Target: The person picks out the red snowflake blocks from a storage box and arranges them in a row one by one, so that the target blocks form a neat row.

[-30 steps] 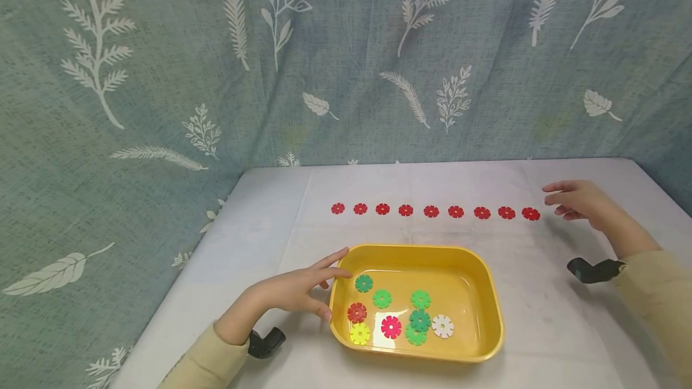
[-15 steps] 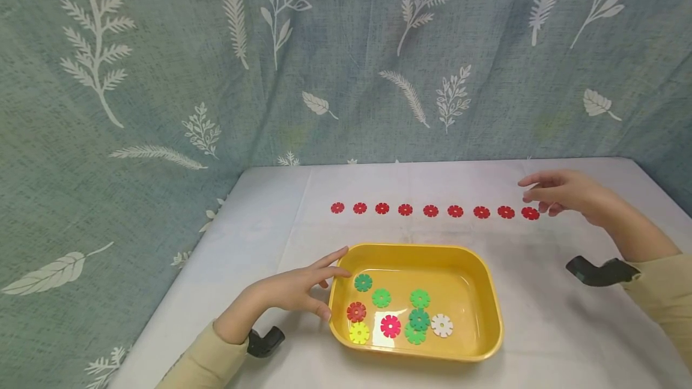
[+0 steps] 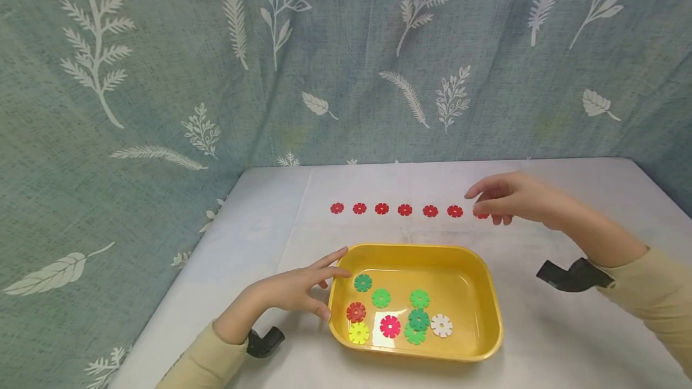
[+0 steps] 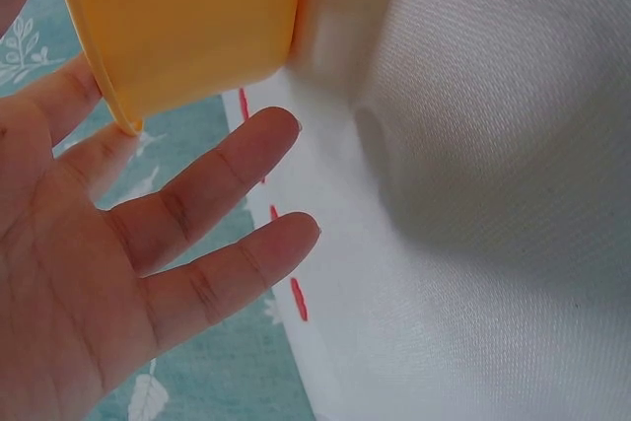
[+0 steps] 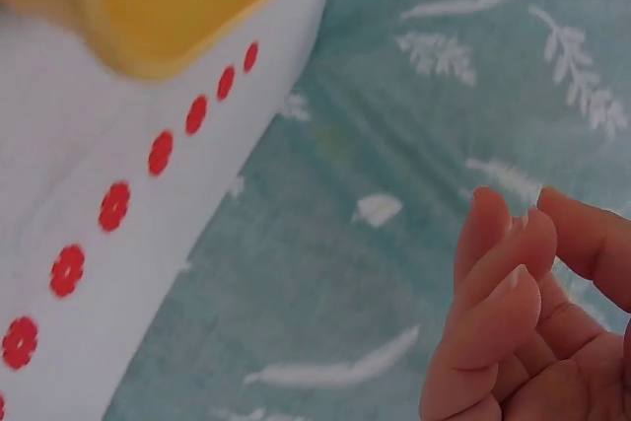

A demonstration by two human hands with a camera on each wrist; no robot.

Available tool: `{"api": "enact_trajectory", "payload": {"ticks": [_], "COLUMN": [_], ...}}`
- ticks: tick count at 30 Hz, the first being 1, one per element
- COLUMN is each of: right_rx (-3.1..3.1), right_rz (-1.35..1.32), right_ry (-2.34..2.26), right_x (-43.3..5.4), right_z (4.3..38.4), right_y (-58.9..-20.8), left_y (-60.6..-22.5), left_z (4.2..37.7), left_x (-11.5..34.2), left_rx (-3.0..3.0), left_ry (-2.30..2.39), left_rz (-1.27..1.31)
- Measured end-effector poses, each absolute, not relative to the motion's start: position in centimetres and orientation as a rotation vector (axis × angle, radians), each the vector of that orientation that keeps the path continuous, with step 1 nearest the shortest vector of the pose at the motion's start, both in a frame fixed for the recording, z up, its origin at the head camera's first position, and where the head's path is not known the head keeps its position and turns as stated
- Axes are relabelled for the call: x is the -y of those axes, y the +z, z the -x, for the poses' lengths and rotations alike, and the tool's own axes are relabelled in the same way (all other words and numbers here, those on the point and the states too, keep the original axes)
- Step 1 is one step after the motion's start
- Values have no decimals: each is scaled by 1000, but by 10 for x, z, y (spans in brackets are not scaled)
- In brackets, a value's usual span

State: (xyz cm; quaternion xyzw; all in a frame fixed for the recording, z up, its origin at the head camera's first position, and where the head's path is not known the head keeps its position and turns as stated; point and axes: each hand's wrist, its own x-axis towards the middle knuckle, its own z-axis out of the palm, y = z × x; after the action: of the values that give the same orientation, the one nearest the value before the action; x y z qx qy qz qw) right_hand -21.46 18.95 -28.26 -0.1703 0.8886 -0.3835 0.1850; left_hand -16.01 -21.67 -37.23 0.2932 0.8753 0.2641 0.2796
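Note:
Notched red plastic discs [image 3: 405, 209] lie in a straight row across the white table, seen along their length in the right wrist view [image 5: 114, 206]. Over the row's right end hovers my right hand [image 3: 516, 198], fingers loosely bent and nothing between them; it hides the last discs and partly covers one red disc [image 3: 480, 215]. My left hand [image 3: 294, 287] rests at the left rim of a yellow tray [image 3: 416, 356], fingers fairly straight. In the left wrist view two fingers meet the tray's rim [image 4: 116, 110] while two others [image 4: 232, 253] stretch free below it.
Inside the tray lie loose notched discs: several green ones [image 3: 419, 299], a yellow disc [image 3: 359, 333], a pink disc [image 3: 390, 326], a darker red disc [image 3: 356, 312] and a white disc [image 3: 441, 325]. A leaf-patterned green cloth [image 3: 346, 77] hangs behind the white table [image 3: 281, 221].
My right hand has moved left along the row, from beyond its right end to over the discs there, which it now covers. The left hand and tray stay put.

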Motion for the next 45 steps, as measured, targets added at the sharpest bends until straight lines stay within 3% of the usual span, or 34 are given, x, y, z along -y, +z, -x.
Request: {"api": "enact_trajectory", "payload": {"ticks": [16, 45], "right_rx": [-2292, -2239], "right_rz": [757, 854], "right_ry": [-1031, -748], "right_x": [-115, -23], "right_z": [197, 179], "right_y": [-290, -375], "left_y": [-371, -371], "left_z": [159, 161], "left_x": [216, 217], "left_rx": [-2346, -2338], "left_ry": [721, 723], "left_rz": [-774, -820]}}
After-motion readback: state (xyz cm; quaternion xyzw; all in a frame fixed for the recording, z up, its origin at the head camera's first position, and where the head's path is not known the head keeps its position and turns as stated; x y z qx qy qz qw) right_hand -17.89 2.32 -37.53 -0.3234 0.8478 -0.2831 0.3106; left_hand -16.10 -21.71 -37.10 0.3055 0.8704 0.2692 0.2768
